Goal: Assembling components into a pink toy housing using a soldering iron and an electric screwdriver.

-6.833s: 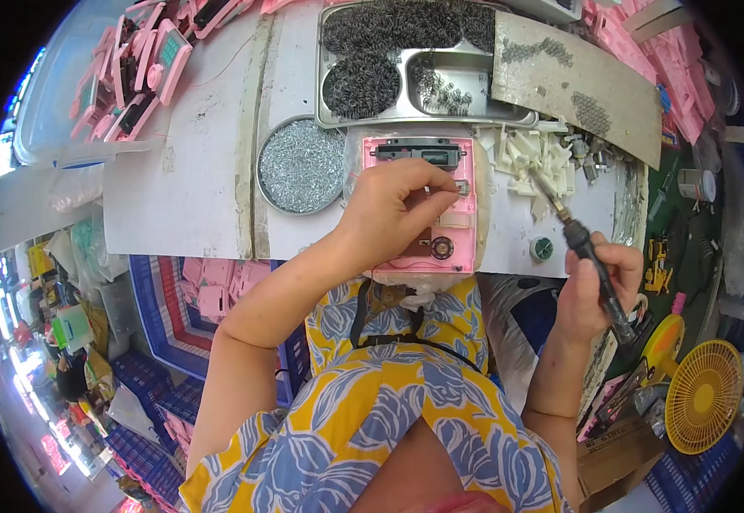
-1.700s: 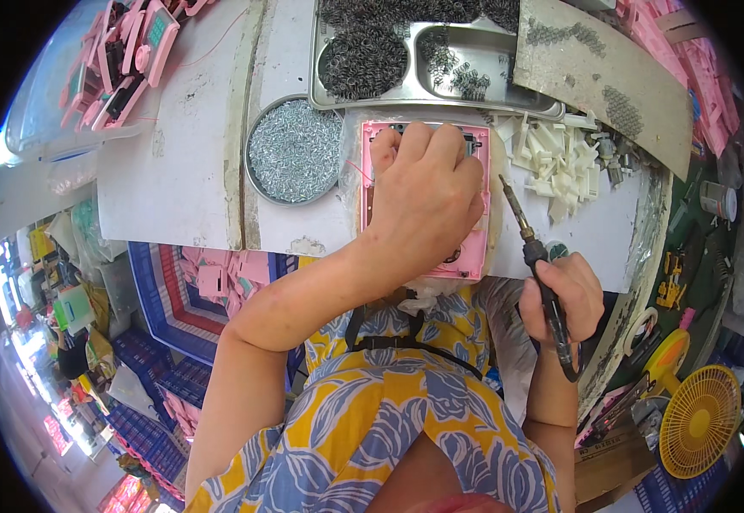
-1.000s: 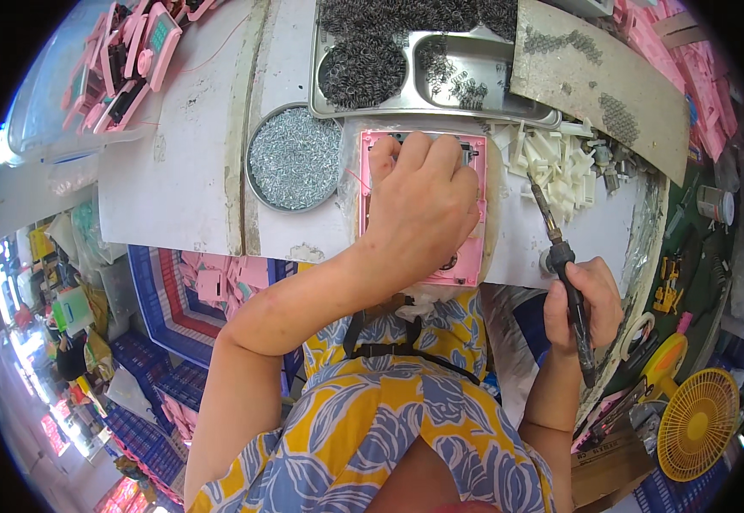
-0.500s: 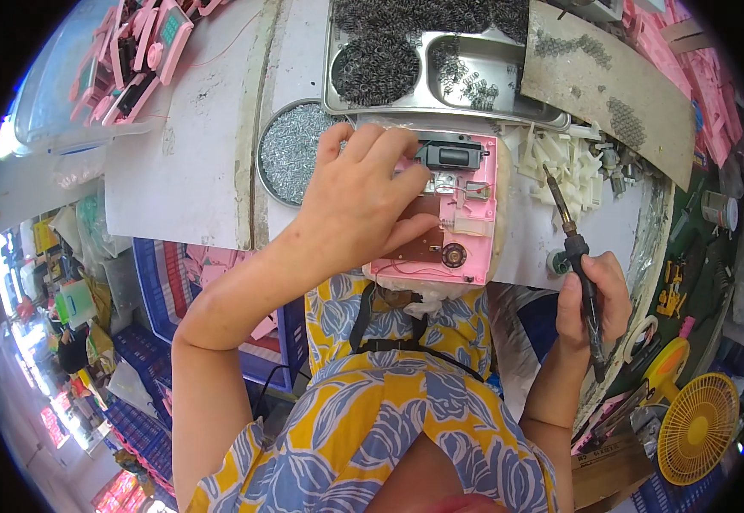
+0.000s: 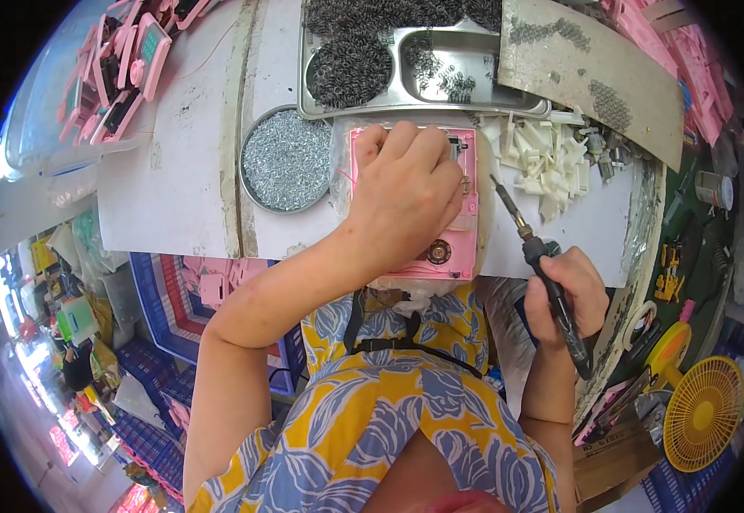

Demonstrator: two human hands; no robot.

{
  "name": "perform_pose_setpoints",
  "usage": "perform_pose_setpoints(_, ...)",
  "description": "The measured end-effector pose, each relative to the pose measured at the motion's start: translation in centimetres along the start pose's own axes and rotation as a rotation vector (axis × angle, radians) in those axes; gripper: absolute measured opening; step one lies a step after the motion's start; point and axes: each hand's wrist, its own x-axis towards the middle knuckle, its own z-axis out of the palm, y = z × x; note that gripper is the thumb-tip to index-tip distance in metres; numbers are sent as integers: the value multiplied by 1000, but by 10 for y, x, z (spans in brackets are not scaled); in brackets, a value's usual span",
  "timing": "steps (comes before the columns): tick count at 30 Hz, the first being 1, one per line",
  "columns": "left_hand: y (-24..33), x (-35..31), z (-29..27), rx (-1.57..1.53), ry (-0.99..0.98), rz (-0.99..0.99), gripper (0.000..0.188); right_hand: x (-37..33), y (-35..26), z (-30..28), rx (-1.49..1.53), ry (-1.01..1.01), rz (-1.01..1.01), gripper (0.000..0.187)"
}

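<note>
Soldering iron [image 5: 533, 251] slants in the right hand [image 5: 582, 295], fingers wrapped around its black handle, its long axis running forward and leftward to a tip pointing away from the person, just beside the right edge of the pink casing [image 5: 464, 250]. That casing lies at the front edge of the white worktable [image 5: 175, 171], its long axis running from there back toward the steel tray [image 5: 474, 109]. Fingers of the left hand [image 5: 406, 188] curl down over the casing's rear half, their tips hidden, so I cannot tell whether they grip anything.
</note>
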Motion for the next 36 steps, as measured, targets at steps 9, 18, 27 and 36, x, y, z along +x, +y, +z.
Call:
perform_pose_setpoints(9,-2,-2,1,-20,13,-9,12,-5,6,11,-6,-49,0,25)
perform_pose_setpoints(18,-2,-1,2,-24,0,-10,12,-4,5,13,-22,-62,5,25)
perform_pose_setpoints(27,-3,-1,3,-2,-7,2,11,-3,5,14,-34,-83,10,24)
perform_pose_setpoints(36,-1,-2,2,11,-19,-3,11,-1,5,9,-13,-55,-7,23)
